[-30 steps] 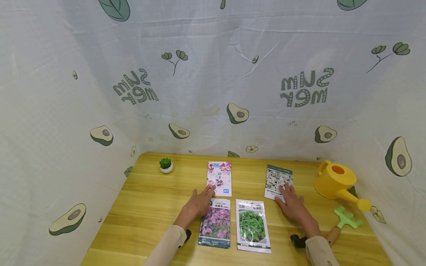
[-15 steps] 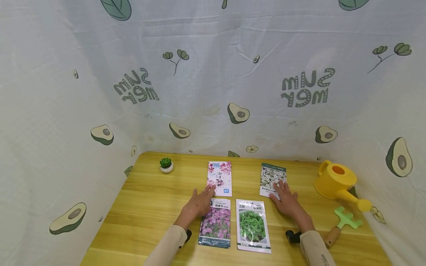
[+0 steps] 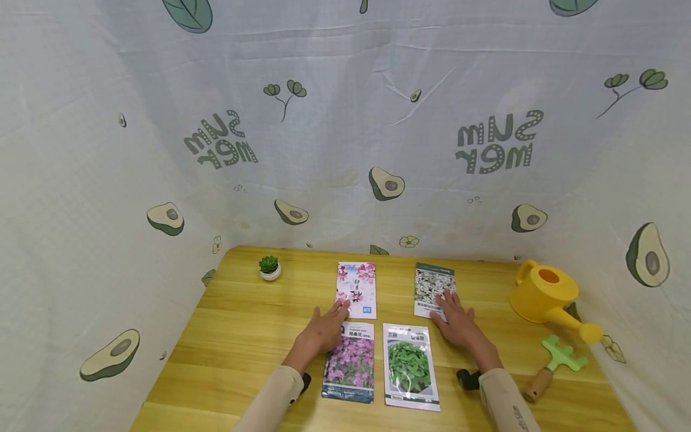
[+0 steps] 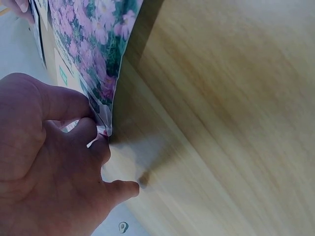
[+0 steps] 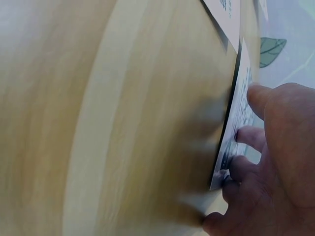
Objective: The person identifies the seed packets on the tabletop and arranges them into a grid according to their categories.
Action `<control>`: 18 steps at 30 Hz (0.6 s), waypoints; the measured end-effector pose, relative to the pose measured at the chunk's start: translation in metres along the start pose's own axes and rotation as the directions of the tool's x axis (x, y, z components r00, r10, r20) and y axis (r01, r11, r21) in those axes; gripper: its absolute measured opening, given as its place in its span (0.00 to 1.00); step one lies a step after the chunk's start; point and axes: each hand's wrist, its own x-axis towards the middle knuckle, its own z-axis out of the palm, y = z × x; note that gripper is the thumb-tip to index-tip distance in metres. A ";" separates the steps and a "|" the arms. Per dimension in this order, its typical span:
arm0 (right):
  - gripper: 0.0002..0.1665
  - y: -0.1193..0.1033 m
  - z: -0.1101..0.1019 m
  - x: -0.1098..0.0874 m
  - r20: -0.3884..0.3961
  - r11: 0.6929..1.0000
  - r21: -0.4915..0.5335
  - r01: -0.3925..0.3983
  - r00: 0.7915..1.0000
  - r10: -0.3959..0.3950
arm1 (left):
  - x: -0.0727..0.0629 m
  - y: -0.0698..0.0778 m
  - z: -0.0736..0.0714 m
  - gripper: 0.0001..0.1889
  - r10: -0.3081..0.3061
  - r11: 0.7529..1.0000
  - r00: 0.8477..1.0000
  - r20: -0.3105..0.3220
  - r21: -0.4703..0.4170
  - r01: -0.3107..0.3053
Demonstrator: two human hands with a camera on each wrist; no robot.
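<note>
In the head view, four printed seed packets lie in two rows on the table. My left hand (image 3: 323,331) rests its fingertips on the lower left of the pink blossom packet (image 3: 360,281). Its thumb is at the upper left corner of the purple-flower packet (image 3: 349,365), seen close in the left wrist view (image 4: 93,39). My right hand (image 3: 460,327) presses spread fingers on the lower part of the white-flower packet (image 3: 432,282); the right wrist view shows this packet (image 5: 234,118) edge-on under the fingertips. Nearest me on the right lies the green-leaf packet (image 3: 409,367).
A yellow watering can (image 3: 542,294) stands at the right, its spout toward the front right. Below it lies a green hand rake (image 3: 561,355) with a wooden handle. A small potted succulent (image 3: 269,268) sits back left. Patterned cloth (image 3: 335,132) hangs behind the wooden table (image 3: 232,348).
My right hand has slid the white-flower packet left across the table, and the packet has turned straighter. The left hand and the other packets stay in place.
</note>
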 end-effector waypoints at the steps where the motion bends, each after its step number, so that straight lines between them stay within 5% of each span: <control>1: 0.43 -0.002 0.000 0.001 0.008 1.000 -0.012 -0.009 1.000 0.009 | 0.002 -0.002 0.002 0.23 -0.001 1.000 1.000 -0.003 -0.005 0.001; 18: 0.41 -0.015 0.006 0.014 0.044 1.000 -0.025 0.010 0.999 -0.008 | 0.000 0.003 -0.002 0.24 -0.011 1.000 1.000 0.000 0.027 0.011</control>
